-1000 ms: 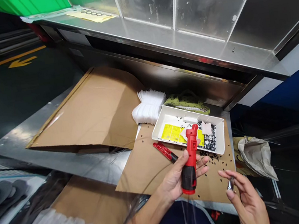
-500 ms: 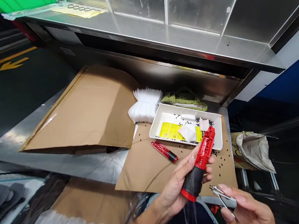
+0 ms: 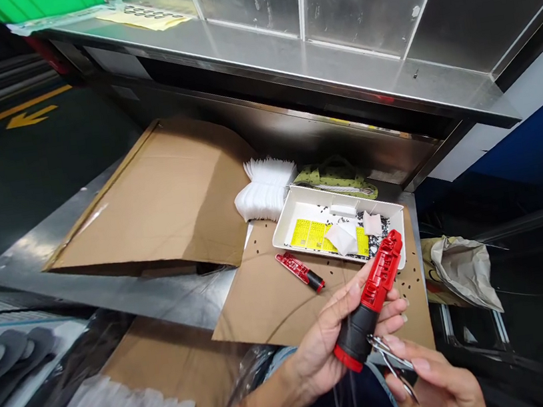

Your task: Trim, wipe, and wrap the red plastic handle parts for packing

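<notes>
My left hand [image 3: 331, 338] is wrapped round a red and black tool [image 3: 370, 297], which tilts up to the right over the cardboard sheet [image 3: 269, 298]. My right hand [image 3: 436, 386] pinches a small metal clip [image 3: 391, 358] whose tip touches the tool's black lower end. A second red and black tool [image 3: 301, 271] lies flat on the cardboard, just left of a white tray [image 3: 288, 218]. The tray holds yellow labels [image 3: 312, 235], white slips and small black pieces.
A stack of white sheets [image 3: 264, 191] lies behind the tray. A large folded cardboard [image 3: 163, 192] covers the steel bench to the left. Small black bits are scattered on the cardboard. A crumpled paper bag [image 3: 463, 271] hangs off the right edge. A steel shelf [image 3: 282, 60] runs overhead.
My left hand tilted the red tool from upright to leaning right. My right hand brought the metal clip in from the right until it touches the tool's lower end.
</notes>
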A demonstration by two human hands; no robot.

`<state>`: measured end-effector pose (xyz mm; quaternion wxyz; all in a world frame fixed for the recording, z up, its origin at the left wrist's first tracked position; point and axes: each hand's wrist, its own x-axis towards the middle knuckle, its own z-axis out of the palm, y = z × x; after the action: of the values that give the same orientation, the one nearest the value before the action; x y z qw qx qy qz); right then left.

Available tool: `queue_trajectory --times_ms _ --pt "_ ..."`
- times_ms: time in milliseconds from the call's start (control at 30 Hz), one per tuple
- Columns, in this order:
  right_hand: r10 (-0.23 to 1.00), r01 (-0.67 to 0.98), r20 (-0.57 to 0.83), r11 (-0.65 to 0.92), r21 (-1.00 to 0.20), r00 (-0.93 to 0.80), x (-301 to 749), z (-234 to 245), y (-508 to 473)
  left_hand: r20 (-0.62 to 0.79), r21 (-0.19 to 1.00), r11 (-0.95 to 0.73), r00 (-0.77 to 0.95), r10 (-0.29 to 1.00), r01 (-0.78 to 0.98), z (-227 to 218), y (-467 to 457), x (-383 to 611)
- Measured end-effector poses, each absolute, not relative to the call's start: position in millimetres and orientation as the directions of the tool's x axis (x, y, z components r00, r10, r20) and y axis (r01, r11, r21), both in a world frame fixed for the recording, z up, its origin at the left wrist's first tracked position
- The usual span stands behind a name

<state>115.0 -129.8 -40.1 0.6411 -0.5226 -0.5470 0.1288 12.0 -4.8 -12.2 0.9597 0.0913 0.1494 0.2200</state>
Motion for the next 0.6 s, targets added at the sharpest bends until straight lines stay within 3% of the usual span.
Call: queue_trajectory --times_ms 167,300,600 --pt "0.730 0.407 0.575 0.429 -0.807 0.370 110 -37 -127 -0.258 0.229 0.888 0.855 0.450 -0.399 -10 -6 14" --pt "0.683 0.378 0.541 0.393 -0.838 0.491 103 -35 -126 -0.263 0.220 0.891 0.855 0.447 -0.398 -8 -6 15" --pt "0.666 0.450 0.586 0.393 -0.802 0.462 100 -40 -123 -0.260 0.249 0.883 0.851 0.457 -0.398 -6 -8 17"
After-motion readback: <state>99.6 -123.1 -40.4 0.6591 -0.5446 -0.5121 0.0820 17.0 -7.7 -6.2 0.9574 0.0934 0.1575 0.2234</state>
